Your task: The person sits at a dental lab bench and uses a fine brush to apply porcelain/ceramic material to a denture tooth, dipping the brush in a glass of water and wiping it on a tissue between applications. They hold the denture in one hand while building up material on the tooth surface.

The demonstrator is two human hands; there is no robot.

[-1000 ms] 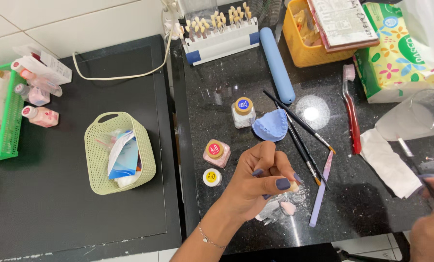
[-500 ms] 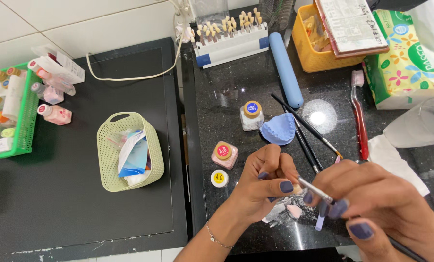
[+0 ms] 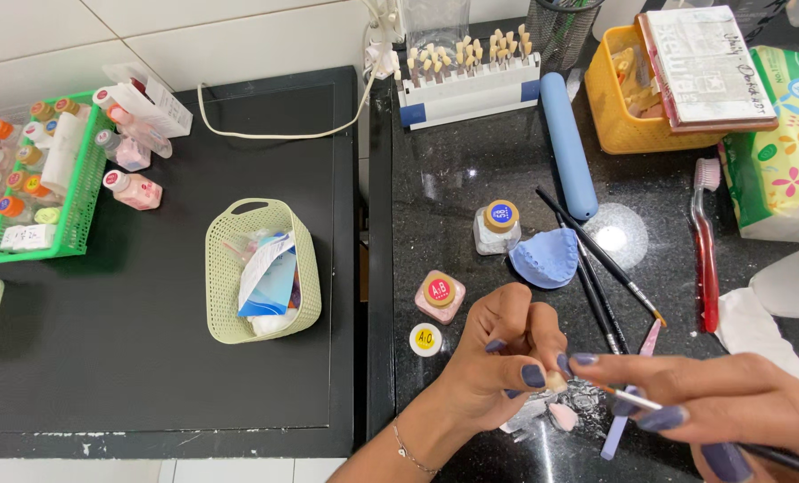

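Small tooth-shaped piece (image 3: 556,382), pale, is pinched between the fingertips of the left hand (image 3: 498,362), over the front edge of the black counter (image 3: 471,170), with pale dabs of paste (image 3: 560,416) on the surface just under it. Left to right along the work surface: a green tray of small bottles (image 3: 24,192) at the far left edge, a pale green basket (image 3: 261,268) with packets on the dark mat, then three small jars (image 3: 439,295) near the left edge of the counter, a blue mould (image 3: 544,258), spare brushes (image 3: 596,255) lying diagonally, and a red toothbrush (image 3: 705,255) toward the right edge. At the back edge stands a rack of sample teeth (image 3: 466,76). The left hand is closed around the piece, fingers curled tight. The right hand (image 3: 730,407) is closed in a pen grip on a thin brush (image 3: 650,402), whose tip touches or nearly touches the piece; contact cannot be confirmed. Judgement: materials are set out and paste is mixed, so preparation looks finished; coating of the piece appears under way, and how much surface remains uncoated cannot be told.
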